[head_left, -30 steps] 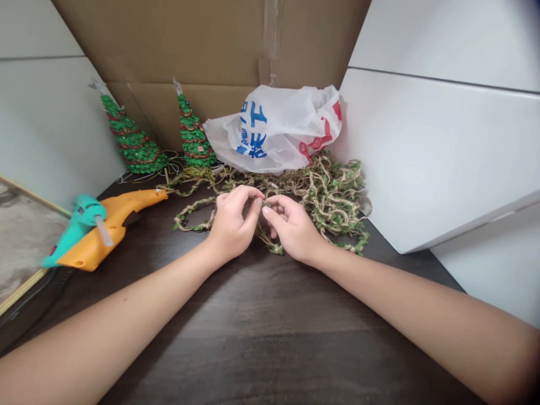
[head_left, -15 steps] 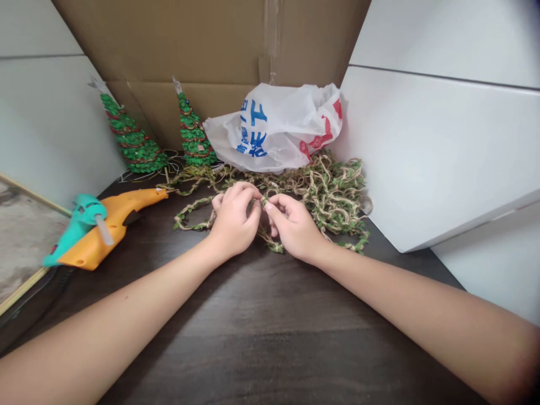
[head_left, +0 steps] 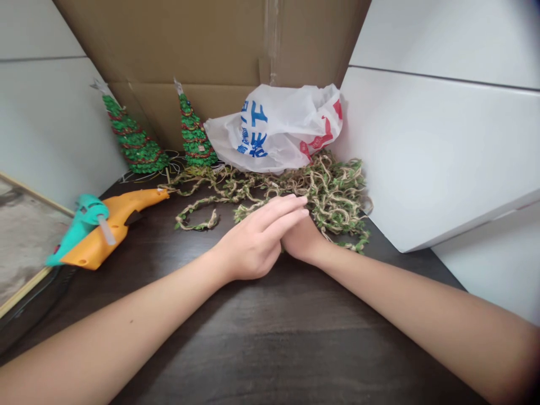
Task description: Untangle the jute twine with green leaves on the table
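Observation:
My left hand (head_left: 264,236) lies across the front of my right hand, its fingers stretched out and close together. Only the back and wrist of my right hand (head_left: 306,239) show; its fingers are hidden behind the left one, so what they hold cannot be seen. Just behind both hands is a heap of leafy twine garland (head_left: 337,197), tan braided cord with small green leaves. One strand of it curls to the left and ends in a loop on the dark table (head_left: 253,326). A short leafy bit pokes out beside my left fingers.
A crumpled white plastic bag (head_left: 278,129) rests behind the garland. Two small green Christmas trees (head_left: 196,135) stand at the back left, with wires by their bases. A teal and orange glue gun (head_left: 105,230) lies at left. Cardboard (head_left: 189,39) and white panels (head_left: 442,152) surround the table.
My left hand has moved right and toward me and now covers the right fingers. Before, both hands pinched a garland piece between them. The curled strand's end has come into view.

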The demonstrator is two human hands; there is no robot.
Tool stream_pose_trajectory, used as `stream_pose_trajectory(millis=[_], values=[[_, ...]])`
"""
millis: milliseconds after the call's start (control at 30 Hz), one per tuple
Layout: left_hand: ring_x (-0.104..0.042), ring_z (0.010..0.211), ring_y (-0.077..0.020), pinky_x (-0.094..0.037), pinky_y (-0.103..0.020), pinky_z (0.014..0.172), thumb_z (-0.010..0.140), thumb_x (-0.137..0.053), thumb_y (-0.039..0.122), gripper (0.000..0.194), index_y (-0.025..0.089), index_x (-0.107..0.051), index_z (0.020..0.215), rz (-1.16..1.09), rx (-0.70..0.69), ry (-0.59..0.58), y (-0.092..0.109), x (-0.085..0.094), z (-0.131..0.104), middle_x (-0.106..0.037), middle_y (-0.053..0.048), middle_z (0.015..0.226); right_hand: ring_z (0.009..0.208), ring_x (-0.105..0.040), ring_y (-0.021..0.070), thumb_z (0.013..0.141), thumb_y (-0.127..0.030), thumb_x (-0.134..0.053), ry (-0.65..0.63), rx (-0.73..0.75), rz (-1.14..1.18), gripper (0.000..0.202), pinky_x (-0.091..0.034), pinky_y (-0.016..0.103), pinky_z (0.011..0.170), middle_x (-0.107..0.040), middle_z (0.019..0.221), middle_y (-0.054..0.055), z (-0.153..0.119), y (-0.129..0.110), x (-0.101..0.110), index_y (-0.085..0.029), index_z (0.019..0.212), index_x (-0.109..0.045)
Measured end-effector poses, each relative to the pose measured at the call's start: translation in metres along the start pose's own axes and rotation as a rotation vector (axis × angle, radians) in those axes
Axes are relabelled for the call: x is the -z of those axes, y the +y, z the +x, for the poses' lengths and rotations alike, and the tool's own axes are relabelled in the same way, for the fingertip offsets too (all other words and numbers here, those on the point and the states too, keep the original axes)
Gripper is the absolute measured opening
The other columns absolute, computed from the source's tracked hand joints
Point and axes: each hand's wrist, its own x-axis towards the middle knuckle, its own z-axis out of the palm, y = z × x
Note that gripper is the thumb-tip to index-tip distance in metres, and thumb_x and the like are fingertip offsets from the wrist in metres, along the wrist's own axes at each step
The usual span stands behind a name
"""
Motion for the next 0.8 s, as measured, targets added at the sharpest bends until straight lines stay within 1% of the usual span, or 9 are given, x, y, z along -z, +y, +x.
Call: stream_pose_trajectory(millis=[67, 133, 200, 300, 433, 633, 800], values=[[-0.036, 0.148, -0.0262, -0.039, -0.052, 0.120, 0.089, -0.039, 0.004, 0.062, 0.021, -0.034, 0.149, -0.017, 0.062, 0.011, -0.002, -0.001, -0.001, -0.042, -0.016, 0.155, 0.079, -0.059, 0.0176, 0.086, -0.012, -0.052, -0.001, -0.012, 0.014, 0.014, -0.049, 0.035, 0.073, -0.065, 0.081, 0.004, 0.000, 0.001, -0.001, -0.019, 0.075, -0.057], [-0.040, 0.145, -0.0265, -0.039, -0.053, 0.119, 0.089, -0.040, 0.004, 0.057, 0.020, -0.040, 0.144, -0.014, 0.139, 0.039, -0.006, -0.002, -0.003, -0.044, -0.017, 0.151, 0.077, -0.059, 0.0168, 0.090, -0.020, -0.050, 0.003, -0.026, 0.054, 0.015, -0.050, 0.034, 0.074, -0.064, 0.079, 0.003, 0.001, 0.003, -0.002, -0.019, 0.078, -0.057], [-0.046, 0.139, -0.0254, -0.042, -0.051, 0.117, 0.089, -0.040, 0.003, 0.051, 0.019, -0.046, 0.137, -0.016, 0.212, 0.069, -0.010, -0.004, -0.004, -0.049, -0.016, 0.144, 0.079, -0.059, 0.0161, 0.093, -0.027, -0.049, -0.001, -0.028, 0.086, 0.016, -0.050, 0.033, 0.074, -0.064, 0.082, 0.002, 0.001, 0.005, -0.003, -0.019, 0.083, -0.058], [-0.053, 0.127, -0.0228, -0.046, -0.046, 0.112, 0.091, -0.039, 0.005, 0.042, 0.016, -0.050, 0.130, -0.026, 0.281, 0.120, -0.014, -0.006, -0.004, -0.056, -0.015, 0.131, 0.082, -0.058, 0.0161, 0.095, -0.032, -0.049, 0.022, -0.020, 0.091, 0.016, -0.048, 0.030, 0.071, -0.063, 0.084, 0.003, 0.001, 0.005, -0.004, -0.020, 0.089, -0.058], [-0.058, 0.115, -0.0210, -0.051, -0.042, 0.104, 0.096, -0.040, 0.009, 0.033, 0.015, -0.051, 0.126, -0.005, 0.329, 0.146, -0.016, -0.007, -0.004, -0.060, -0.013, 0.121, 0.079, -0.055, 0.0159, 0.095, -0.036, -0.049, 0.059, -0.033, 0.089, 0.021, -0.046, 0.029, 0.067, -0.059, 0.078, 0.002, 0.000, 0.004, -0.004, -0.020, 0.082, -0.054], [-0.062, 0.112, -0.0203, -0.052, -0.039, 0.101, 0.093, -0.041, 0.007, 0.035, 0.014, -0.051, 0.126, 0.026, 0.367, 0.135, -0.018, -0.009, -0.005, -0.063, -0.012, 0.119, 0.077, -0.054, 0.0150, 0.095, -0.038, -0.051, 0.063, -0.041, 0.124, 0.023, -0.044, 0.028, 0.066, -0.057, 0.074, 0.001, 0.001, 0.002, -0.003, -0.019, 0.083, -0.057], [-0.063, 0.110, -0.0201, -0.053, -0.038, 0.099, 0.096, -0.044, 0.010, 0.030, 0.014, -0.053, 0.124, 0.042, 0.381, 0.144, -0.018, -0.009, -0.004, -0.065, -0.012, 0.118, 0.071, -0.050, 0.0128, 0.096, -0.039, -0.052, 0.092, -0.056, 0.143, 0.025, -0.042, 0.028, 0.065, -0.055, 0.072, -0.001, 0.001, 0.002, -0.002, -0.020, 0.080, -0.055]])
